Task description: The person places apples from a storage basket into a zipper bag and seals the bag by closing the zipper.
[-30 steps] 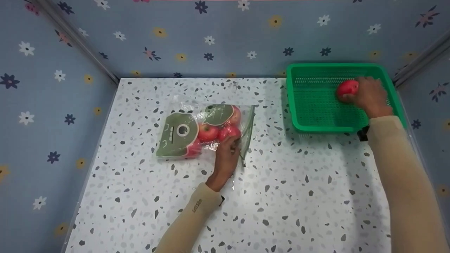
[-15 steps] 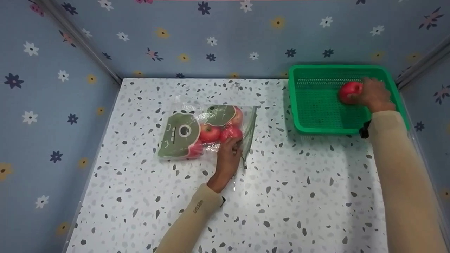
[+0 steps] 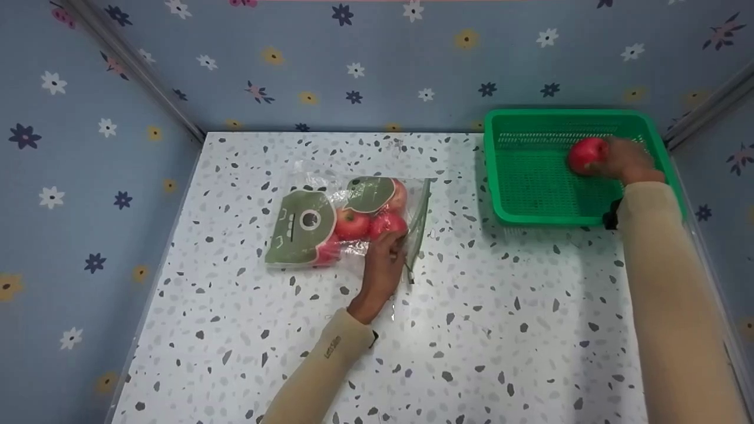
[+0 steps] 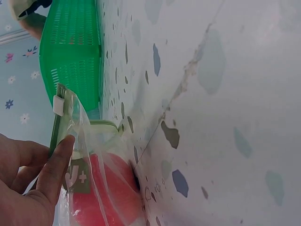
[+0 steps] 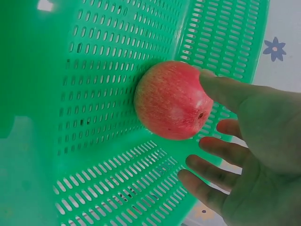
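The left hand (image 3: 383,268) pinched; the right hand (image 3: 630,160) was spread.
The left fingers (image 4: 59,165) were bent, their tips drawn close, with the left arm (image 3: 324,365) sloping back behind them; the right fingers (image 5: 211,172) lay nearly straight and slightly parted, the right thumb (image 5: 225,92) set apart from them, the right arm (image 3: 671,282) extended behind those fingers.

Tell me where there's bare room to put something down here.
Tabletop: between the sleeves, left of the bag, and between it and the green basket. The basket floor left of the apple is bare too. Crowded: the bag, held by the left hand, and the basket's right side, where the right hand is.
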A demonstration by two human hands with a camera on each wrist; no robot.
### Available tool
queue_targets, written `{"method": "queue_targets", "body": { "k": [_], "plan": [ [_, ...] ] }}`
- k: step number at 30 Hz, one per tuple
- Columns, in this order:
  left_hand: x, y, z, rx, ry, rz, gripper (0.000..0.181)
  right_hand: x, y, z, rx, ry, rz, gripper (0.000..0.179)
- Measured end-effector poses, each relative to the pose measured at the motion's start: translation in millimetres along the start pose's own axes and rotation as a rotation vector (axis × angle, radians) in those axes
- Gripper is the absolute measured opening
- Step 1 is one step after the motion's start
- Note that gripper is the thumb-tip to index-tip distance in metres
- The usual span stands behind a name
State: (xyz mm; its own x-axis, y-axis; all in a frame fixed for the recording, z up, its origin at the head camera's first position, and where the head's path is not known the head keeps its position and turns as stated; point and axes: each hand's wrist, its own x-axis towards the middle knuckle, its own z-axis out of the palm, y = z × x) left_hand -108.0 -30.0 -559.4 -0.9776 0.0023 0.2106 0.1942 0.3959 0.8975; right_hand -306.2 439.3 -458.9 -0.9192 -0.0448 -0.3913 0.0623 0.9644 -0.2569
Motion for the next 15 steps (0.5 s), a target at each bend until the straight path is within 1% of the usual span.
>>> {"method": "queue_targets", "body": {
  "k": [4,8,11,13,15],
  "plan": [
    [0.2,-1.1,0.4,-0.009,0.002,0.002,0.03,0.6,-2.5,-0.6,-0.011,-0.05,-0.018,0.08],
    [0.0,-1.1,0.3,-0.011,0.003,0.004,0.03,0.0,-5.6,-1.4,-0.035,-0.078,-0.037,0.079],
    [-0.1,-0.7,0.0,-0.008,0.001,0.001,0.03,-0.7,-7.3,-2.0,-0.019,-0.105,-0.027,0.08],
    [-0.1,-0.5,-0.4,-0.003,-0.002,-0.005,0.03,-0.6,-8.1,-2.2,0.002,-0.108,-0.02,0.08],
    [0.3,0.1,-0.9,-0.005,-0.007,-0.015,0.031,0.0,-8.7,-2.6,0.013,-0.09,-0.023,0.081]
  ]
}}
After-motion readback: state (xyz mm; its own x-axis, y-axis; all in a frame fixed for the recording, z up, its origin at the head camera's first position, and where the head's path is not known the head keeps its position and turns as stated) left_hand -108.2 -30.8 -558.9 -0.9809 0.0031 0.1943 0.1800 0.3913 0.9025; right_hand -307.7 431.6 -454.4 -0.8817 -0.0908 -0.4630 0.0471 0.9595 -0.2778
